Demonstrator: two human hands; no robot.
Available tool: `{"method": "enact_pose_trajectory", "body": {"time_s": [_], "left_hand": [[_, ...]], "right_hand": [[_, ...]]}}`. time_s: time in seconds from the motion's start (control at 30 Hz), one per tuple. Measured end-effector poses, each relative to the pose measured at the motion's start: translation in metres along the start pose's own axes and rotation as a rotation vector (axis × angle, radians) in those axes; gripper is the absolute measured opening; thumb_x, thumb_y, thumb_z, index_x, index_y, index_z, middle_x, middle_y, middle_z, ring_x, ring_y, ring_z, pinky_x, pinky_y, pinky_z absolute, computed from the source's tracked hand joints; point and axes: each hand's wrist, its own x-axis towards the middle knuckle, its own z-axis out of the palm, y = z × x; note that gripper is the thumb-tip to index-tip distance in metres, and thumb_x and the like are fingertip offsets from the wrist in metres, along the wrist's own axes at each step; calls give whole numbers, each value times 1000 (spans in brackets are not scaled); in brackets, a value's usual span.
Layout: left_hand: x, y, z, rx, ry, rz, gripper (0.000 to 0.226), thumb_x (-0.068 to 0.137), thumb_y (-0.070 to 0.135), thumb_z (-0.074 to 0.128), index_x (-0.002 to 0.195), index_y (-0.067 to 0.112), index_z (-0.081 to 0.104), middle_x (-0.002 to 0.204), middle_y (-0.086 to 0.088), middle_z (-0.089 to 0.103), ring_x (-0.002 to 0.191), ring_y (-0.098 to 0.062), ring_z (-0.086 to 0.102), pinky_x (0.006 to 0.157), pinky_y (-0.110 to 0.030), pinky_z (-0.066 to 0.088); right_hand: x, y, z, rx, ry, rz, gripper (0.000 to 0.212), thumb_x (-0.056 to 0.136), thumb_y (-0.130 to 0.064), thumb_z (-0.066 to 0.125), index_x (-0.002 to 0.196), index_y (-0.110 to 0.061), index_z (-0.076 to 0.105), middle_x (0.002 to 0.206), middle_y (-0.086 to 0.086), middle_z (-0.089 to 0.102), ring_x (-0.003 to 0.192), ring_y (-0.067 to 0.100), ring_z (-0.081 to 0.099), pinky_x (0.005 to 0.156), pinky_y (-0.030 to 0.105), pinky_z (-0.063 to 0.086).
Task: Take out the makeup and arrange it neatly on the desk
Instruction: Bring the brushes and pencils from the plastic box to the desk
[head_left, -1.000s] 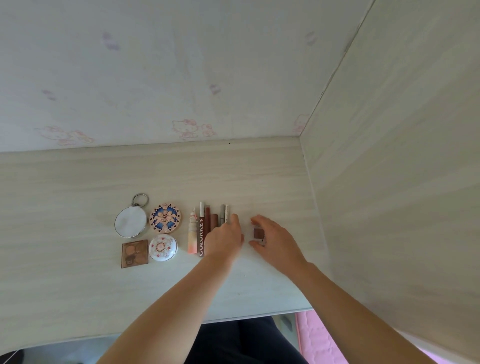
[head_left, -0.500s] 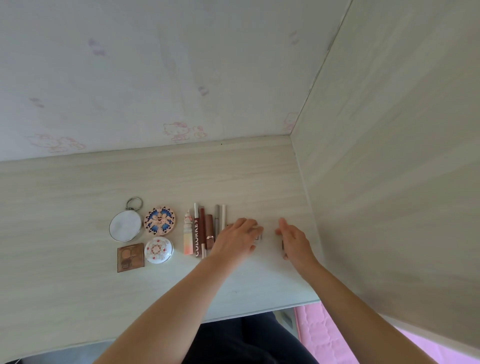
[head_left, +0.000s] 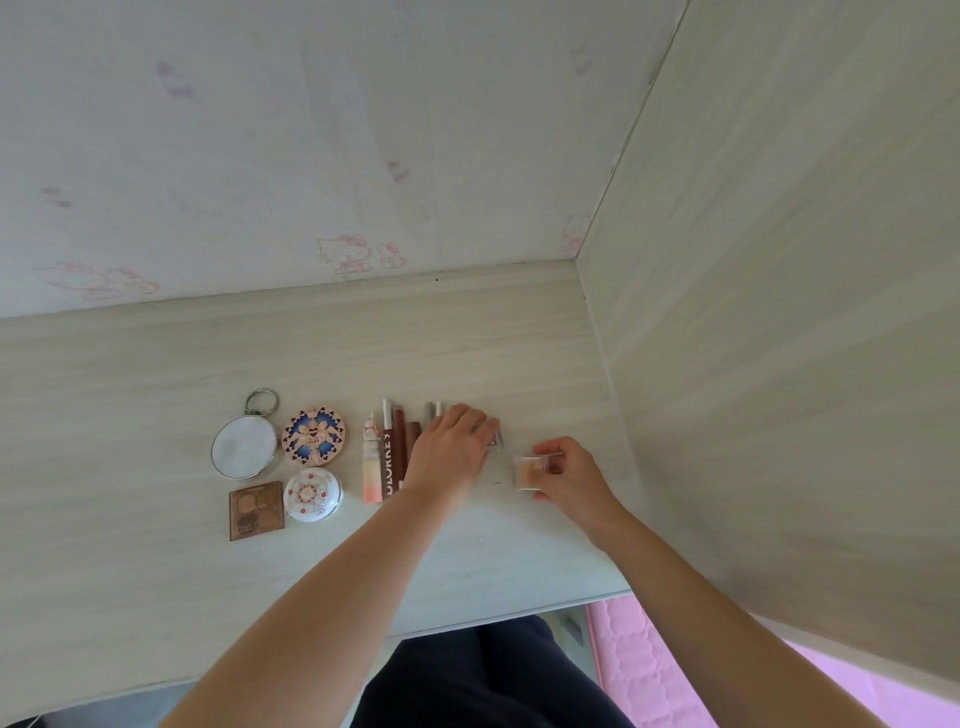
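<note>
Two bare hands work at the centre of the frame over a pale wood-grain bench (head_left: 156, 597).

Left hand (head_left: 449, 452): palm down over the right end of a row of upright-lying tubes and sticks (head_left: 395, 447); its fingertips touch a small clear case (head_left: 494, 440) with a dark tint inside. Whether the grip is closed on that case or only resting against it cannot be told.

Right hand (head_left: 571, 475): grip clamped, thumb and fingers, on a small clear cube (head_left: 529, 472) holding a tan-orange shade, just right of the left hand and low over the bench.

Laid out at centre left, none touching the hands:
- round silver mirror (head_left: 244, 447) with a ring at its top;
- round patterned compact (head_left: 314, 436), blue and peach, just right of the mirror;
- square brown palette (head_left: 256, 510), below the mirror;
- round white compact (head_left: 314, 494) with red dots, beside the palette.

Within the row: a peach tube (head_left: 371, 467) at the left end, then a stick lettered in white.

Right of frame: a pale wood side panel (head_left: 779, 312). Upper frame: a wall with faint pink cartoon prints (head_left: 353, 254).
</note>
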Motion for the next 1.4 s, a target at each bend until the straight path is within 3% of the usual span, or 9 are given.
{"method": "enact_pose_trajectory", "body": {"time_s": [0.07,0.13,0.3,0.5,0.67,0.8,1.1,1.23,1.4], "left_hand": [[6,-5,2,5,-82,-55,34,84,17,68,117,13,65,119,-2,63,117,-21,55,99,-39,45],[8,-12,7,-22,-114,-70,37,93,19,55,129,15,56,133,0,55,127,-20,46,107,-36,34],[9,-20,10,-60,-145,-65,42,93,22,56,135,18,50,137,3,51,129,-18,42,106,-34,36],[7,-24,7,-71,-172,-41,40,96,24,51,135,17,51,136,2,51,129,-19,41,106,-37,35],[6,-23,1,-61,-179,-17,40,97,22,49,136,17,49,140,1,48,131,-19,39,108,-33,33],[4,-20,-7,-44,-178,-17,39,97,24,48,135,17,50,140,2,49,131,-18,40,109,-32,33],[-9,-11,-28,-65,-56,9,28,82,12,69,110,10,67,109,-3,67,107,-27,61,84,-36,52],[-20,-12,-29,-44,-107,77,35,85,16,66,119,10,64,120,-5,64,120,-29,55,95,-42,48],[-44,-6,-28,-41,-140,237,44,89,20,61,130,8,55,137,-8,54,135,-29,41,110,-45,35]], "right_hand": [[-1,-2,7,-80,23,-52,23,77,-6,71,97,-12,59,92,6,63,82,20,64,70,35,59],[-1,-4,14,-171,33,-99,20,76,-9,72,93,-11,62,86,2,64,78,18,64,72,38,59],[0,-12,30,-252,61,-173,17,76,-6,73,90,-3,63,84,10,62,73,20,60,65,31,58],[0,-15,37,-509,70,-217,24,79,-25,71,98,-23,57,79,-11,57,78,13,58,68,29,48],[-1,-16,34,-546,81,-223,30,81,-30,70,105,-20,56,91,-5,56,83,15,57,71,29,48],[-8,-16,22,-618,108,-262,25,91,-26,56,114,-14,55,110,2,55,95,18,56,80,29,47],[-43,-13,7,-747,120,-244,33,96,-20,42,127,-12,46,121,8,49,112,26,51,92,32,43],[-62,-4,13,-812,173,-195,39,99,-25,37,137,-16,37,133,3,42,122,21,42,95,32,44],[-94,16,36,-787,344,-227,41,96,-21,43,136,-11,41,137,4,46,129,20,38,101,32,41]]}}
